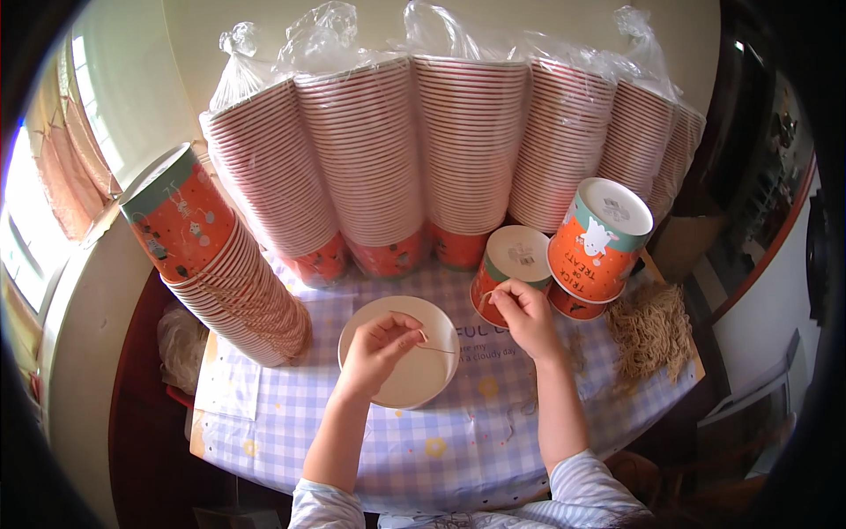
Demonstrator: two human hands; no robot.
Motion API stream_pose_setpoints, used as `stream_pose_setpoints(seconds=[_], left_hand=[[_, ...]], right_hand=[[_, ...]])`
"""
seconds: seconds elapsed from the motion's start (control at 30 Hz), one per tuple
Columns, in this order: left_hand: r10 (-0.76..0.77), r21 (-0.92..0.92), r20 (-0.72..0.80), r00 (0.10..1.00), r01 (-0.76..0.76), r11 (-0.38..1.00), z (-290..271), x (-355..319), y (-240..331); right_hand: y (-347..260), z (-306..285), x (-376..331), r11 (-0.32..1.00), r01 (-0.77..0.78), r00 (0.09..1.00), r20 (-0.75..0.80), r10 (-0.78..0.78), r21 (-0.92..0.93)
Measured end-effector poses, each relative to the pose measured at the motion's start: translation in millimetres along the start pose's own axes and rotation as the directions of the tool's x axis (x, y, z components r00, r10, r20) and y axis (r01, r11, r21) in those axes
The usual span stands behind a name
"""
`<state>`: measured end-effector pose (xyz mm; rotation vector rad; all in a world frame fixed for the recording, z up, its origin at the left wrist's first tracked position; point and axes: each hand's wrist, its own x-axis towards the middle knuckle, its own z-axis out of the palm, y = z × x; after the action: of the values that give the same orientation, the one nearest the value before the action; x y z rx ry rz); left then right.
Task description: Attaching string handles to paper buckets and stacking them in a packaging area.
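Observation:
An upright paper bucket point(412, 377) with a white inside stands on the table in front of me. Over its opening is my left hand point(381, 350), closed in a pinch on a thin tan string point(425, 338); a loose strand hangs off toward the right. To the right, my right hand point(527, 319) also pinches a short bit of tan string point(486, 300) between thumb and fingers. It is in front of an upside-down orange and green paper bucket point(518, 254). Whether the two bits of string are joined cannot be seen.
More upside-down buckets point(592, 242) are nested at the right, beside a heap of tan strings point(652, 331). Several tall bagged bucket stacks point(361, 159) line the back. A leaning stack point(211, 256) stands left. A checked cloth point(308, 423) covers the table.

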<state>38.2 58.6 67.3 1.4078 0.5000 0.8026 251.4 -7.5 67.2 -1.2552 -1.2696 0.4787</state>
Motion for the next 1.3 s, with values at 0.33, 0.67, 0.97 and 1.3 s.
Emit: stream_pose_setpoints(seconds=[0.33, 0.67, 0.97, 1.3], left_hand=[[0.018, -0.324, -0.071, 0.997, -0.040, 0.945, 2.0, -12.0, 17.5], [0.156, 0.344, -0.151, 0.976, -0.096, 0.934, 30.5, -11.1, -7.4], [-0.023, 0.163, 0.101, 0.995, 0.006, 0.987, 32.8, -14.7, -1.8], [0.127, 0.221, -0.062, 0.990, -0.111, 0.969, 29.1, -13.8, 0.1]], right_hand=[[-17.6, 0.5, -10.0, 0.996, 0.036, 0.964, 0.264, -0.013, -0.085], [-42.2, 9.2, -20.7, 0.991, 0.134, 0.861, 0.492, -0.128, 0.023], [-35.7, 19.4, -19.4, 0.943, -0.063, 0.944, 0.325, -0.050, 0.328], [-39.9, 12.9, -20.1, 0.959, 0.122, 0.840, 0.488, -0.237, 0.256]])
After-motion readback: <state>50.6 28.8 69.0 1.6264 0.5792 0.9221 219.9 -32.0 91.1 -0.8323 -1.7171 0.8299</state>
